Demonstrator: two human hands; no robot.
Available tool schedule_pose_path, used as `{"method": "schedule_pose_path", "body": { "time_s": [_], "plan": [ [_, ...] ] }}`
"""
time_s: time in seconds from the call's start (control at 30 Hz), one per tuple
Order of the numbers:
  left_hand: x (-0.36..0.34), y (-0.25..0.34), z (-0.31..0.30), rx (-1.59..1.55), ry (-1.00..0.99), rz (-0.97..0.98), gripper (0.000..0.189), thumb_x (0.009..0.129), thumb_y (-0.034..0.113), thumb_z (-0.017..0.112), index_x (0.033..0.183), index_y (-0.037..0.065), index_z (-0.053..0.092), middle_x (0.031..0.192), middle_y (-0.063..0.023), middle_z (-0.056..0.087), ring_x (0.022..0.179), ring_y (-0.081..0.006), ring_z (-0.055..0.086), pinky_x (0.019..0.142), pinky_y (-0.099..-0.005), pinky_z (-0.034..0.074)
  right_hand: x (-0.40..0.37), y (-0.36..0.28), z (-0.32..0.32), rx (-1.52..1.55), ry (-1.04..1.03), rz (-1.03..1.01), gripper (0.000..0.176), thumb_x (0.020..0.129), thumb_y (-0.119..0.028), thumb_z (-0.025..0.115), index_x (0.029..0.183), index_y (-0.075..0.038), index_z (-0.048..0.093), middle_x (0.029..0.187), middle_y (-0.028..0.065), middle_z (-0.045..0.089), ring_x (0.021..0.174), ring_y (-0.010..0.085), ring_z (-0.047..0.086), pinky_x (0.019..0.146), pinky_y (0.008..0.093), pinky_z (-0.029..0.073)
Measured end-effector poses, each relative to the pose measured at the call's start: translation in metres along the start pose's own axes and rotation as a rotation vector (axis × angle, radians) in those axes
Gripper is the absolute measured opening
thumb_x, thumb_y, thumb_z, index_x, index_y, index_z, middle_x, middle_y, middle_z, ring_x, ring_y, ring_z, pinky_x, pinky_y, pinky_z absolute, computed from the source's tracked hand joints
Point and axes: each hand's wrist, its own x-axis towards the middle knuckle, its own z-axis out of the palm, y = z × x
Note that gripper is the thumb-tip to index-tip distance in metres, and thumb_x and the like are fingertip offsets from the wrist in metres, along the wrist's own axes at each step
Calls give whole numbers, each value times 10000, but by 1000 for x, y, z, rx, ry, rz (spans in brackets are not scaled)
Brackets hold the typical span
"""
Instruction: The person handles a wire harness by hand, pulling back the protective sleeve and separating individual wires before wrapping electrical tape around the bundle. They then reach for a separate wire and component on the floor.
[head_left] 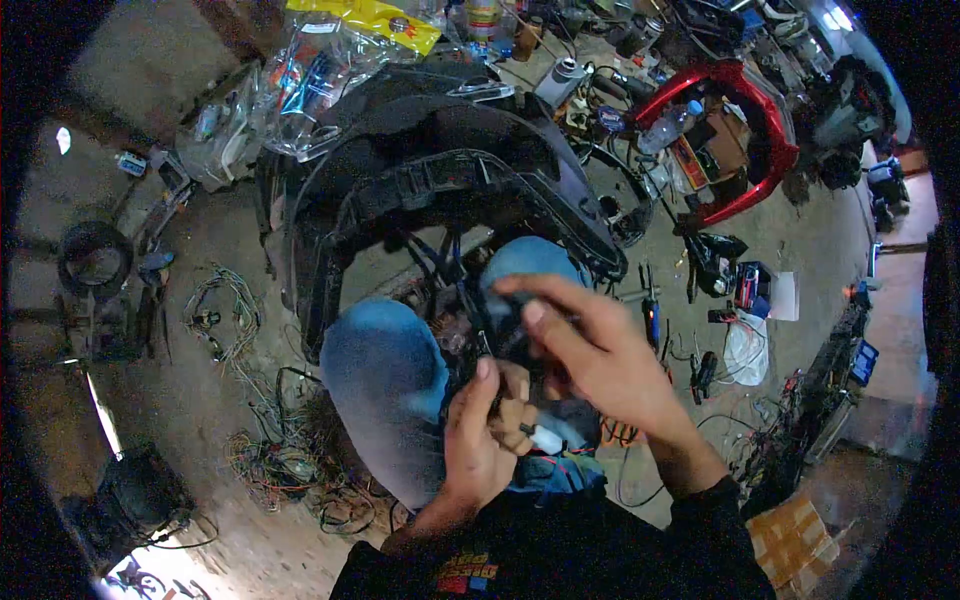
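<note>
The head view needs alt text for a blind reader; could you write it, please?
A person's left hand and blurred right hand are close together by denim-clad knees, before a large black frame. Tangled wires lie at left, a curved red part at upper right.

I can read no words for certain: the lettering [468, 573] on my black shirt [590, 550] and the yellow packet's [372, 22] print are illegible.

Left hand [474, 440]: at 6 o'clock; fingers curled inward, thumb aimed at 12. Left wrist [430, 520]: bare. Right hand [605, 355]: at 4 o'clock, slightly blurred; index finger and thumb toward 10, tips parted. Right wrist [690, 465]: bare, entering from 5.
</note>
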Motion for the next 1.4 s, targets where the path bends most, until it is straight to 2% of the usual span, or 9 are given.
{"method": "schedule_pose_path", "body": {
  "time_s": [0.13,0.23,0.37,0.5,0.8,1.0,1.13,1.3,1.4],
  "plan": [
    [-9,23,20,79,97,-88,404,1030,528,451,961,140,545,644,8,552,459,-63,358,403,-237,250,15,-3,2,550,-445,439,378,1037,-159,514,1402,-66,536,722,-27,531,484,51,433,418,222,350],
    [-13,31,27,39,166,-114,309,1022,517,488,905,232,516,633,61,497,481,-66,454,411,-202,328,17,5,14,786,-409,435,351,1038,-153,518,1375,-58,544,696,-41,510,471,23,388,398,199,265],
    [-13,34,37,40,282,-166,435,1018,513,488,935,99,594,577,45,441,453,-58,302,418,-240,196,11,16,26,863,-282,434,258,1033,-151,533,1260,-37,578,705,-38,524,464,14,377,398,200,242],
    [-14,30,31,31,311,-195,430,1018,504,495,893,97,558,555,86,297,460,-54,280,422,-238,182,1,16,25,388,-89,256,204,990,-204,623,1105,-38,649,812,21,642,622,110,503,551,269,397],
    [-8,23,9,269,133,-111,453,1005,510,523,842,88,535,562,94,272,459,-32,224,426,-228,160,1,-12,-22,-449,53,-287,158,923,-153,662,955,2,664,852,107,588,844,252,618,738,339,450],
    [11,-27,-20,1039,210,434,248,1034,281,514,986,61,617,781,30,564,680,-84,537,570,-263,422,-14,-52,4,-849,-157,-91,147,886,-167,672,971,-55,629,917,120,649,832,339,657,721,418,482],
    [27,-48,-35,1832,248,892,185,985,224,555,1080,81,624,914,-61,622,848,-155,644,694,-315,504,-34,-42,51,-1287,-71,-313,394,768,-218,705,1115,-38,659,931,73,634,775,279,629,731,396,489],
    [13,-39,6,840,343,487,308,1046,352,499,958,95,643,666,-11,503,650,-119,484,604,-305,424,-51,-52,33,-790,-220,-431,396,756,-184,674,1082,41,656,1060,202,636,955,346,680,702,359,581],
    [9,-25,2,560,219,301,406,1051,435,457,906,93,621,610,34,438,565,-91,391,526,-278,336,-30,-44,5,-389,-65,-329,323,905,-162,633,1184,1,647,969,121,667,705,182,672,490,258,505]
  ]
}}
